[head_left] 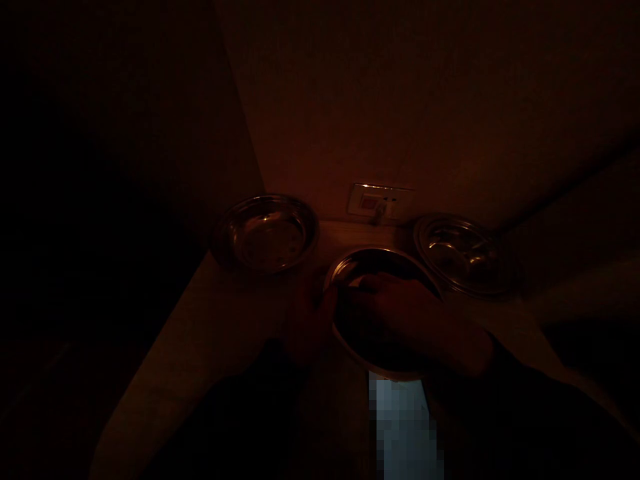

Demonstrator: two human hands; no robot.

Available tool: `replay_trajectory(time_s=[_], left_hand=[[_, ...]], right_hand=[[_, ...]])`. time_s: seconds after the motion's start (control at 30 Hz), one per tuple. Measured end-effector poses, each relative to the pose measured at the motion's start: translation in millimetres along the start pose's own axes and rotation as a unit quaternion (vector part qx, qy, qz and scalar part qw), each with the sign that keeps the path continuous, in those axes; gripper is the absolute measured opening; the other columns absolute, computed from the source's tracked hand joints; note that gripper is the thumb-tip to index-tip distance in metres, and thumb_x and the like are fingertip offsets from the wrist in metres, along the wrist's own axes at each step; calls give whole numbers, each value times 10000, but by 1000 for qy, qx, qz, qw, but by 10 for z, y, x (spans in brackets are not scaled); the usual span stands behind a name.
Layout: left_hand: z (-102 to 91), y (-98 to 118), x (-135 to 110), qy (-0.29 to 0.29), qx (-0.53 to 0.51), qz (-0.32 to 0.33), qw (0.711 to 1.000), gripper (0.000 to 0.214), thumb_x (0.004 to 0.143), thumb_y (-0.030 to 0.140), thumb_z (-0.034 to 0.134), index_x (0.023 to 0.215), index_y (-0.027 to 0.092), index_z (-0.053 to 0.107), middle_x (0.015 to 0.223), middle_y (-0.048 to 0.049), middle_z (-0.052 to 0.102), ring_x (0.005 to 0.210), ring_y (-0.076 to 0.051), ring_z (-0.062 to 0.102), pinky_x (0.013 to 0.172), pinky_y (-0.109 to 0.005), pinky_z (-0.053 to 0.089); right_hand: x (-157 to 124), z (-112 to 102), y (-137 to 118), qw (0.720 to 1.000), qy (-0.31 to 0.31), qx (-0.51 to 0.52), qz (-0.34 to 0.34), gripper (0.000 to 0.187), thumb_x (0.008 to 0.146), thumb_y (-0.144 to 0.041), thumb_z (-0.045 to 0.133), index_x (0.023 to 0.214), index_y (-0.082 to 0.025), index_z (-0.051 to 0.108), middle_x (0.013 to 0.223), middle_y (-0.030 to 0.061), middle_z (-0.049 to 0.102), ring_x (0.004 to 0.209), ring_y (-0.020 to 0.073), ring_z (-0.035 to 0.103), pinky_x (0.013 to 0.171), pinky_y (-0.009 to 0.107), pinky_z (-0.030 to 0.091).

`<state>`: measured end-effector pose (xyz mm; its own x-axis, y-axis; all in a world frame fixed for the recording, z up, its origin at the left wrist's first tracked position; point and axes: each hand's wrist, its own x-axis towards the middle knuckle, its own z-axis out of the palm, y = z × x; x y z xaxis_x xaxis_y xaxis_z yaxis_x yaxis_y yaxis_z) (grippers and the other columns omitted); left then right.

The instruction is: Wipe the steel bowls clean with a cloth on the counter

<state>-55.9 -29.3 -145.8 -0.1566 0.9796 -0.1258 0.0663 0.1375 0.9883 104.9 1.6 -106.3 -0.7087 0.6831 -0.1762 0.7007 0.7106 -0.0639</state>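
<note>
The picture is very dark. In the middle, a round metal bowl (385,252) is tilted towards me, its inside mostly in shadow. My left hand (311,323) grips the bowl's left rim, thumb over the edge. Reaching in from the right, my right hand (395,300) is inside the bowl with its fingers curled downwards and together. A small pale patch shows by those fingertips, too dim to name. Whatever the fingers hold, if anything, is hidden.
A shiny metal bowl (270,233) stands on the back left of the wooden table (150,380). Another metal dish (463,257) sits back right. A wall socket with a plug (380,203) is just behind. A bright pixelated screen (405,427) lies below the middle bowl.
</note>
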Motion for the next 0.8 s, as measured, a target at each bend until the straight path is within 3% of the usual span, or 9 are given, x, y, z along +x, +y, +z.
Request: replay_trajectory(time_s=[0.1, 0.23, 0.5, 0.7, 0.8], left_hand=[[7, 38, -13, 6, 10, -1, 1000, 346, 832, 251, 519, 1150, 123, 567, 1077, -97, 691, 938, -192, 663, 776, -275, 531], [13, 37, -6, 9, 4, -4, 1000, 357, 839, 254, 516, 1168, 126, 567, 1102, -100, 684, 961, -194, 659, 793, -283, 532], [-7, -16, 14, -13, -11, 13, 1000, 383, 837, 289, 516, 1180, 134, 586, 1153, -94, 663, 1036, -210, 630, 871, -305, 504], [-4, -10, 5, -25, 3, 10, 1000, 414, 851, 258, 483, 1247, 157, 550, 1217, -62, 632, 1087, -191, 602, 929, -295, 469], [4, 25, -7, 0, 35, -3, 999, 428, 857, 279, 480, 1255, 137, 545, 1214, -81, 632, 1087, -202, 602, 935, -311, 465]], right_hand=[[-75, -95, -6, 997, -41, 43, -52, 305, 856, -169, 522, 1099, -311, 639, 1046, 43, 629, 934, 210, 603, 702, 301, 474], [-159, -172, -3, 991, -83, 80, -72, 290, 837, -106, 528, 961, -309, 694, 1006, 19, 647, 909, 180, 612, 738, 296, 460], [2, 1, -7, 999, 20, 44, -14, 294, 885, -193, 490, 1144, -261, 612, 1119, 77, 608, 996, 203, 568, 795, 317, 467], [-1, 18, -22, 1000, 9, 12, -17, 327, 881, -234, 484, 1194, -242, 579, 1175, 105, 575, 1022, 260, 547, 720, 360, 505], [-64, -62, -34, 998, -13, 38, -47, 310, 879, -215, 490, 1162, -262, 606, 1119, 88, 599, 1003, 234, 558, 757, 352, 494]])
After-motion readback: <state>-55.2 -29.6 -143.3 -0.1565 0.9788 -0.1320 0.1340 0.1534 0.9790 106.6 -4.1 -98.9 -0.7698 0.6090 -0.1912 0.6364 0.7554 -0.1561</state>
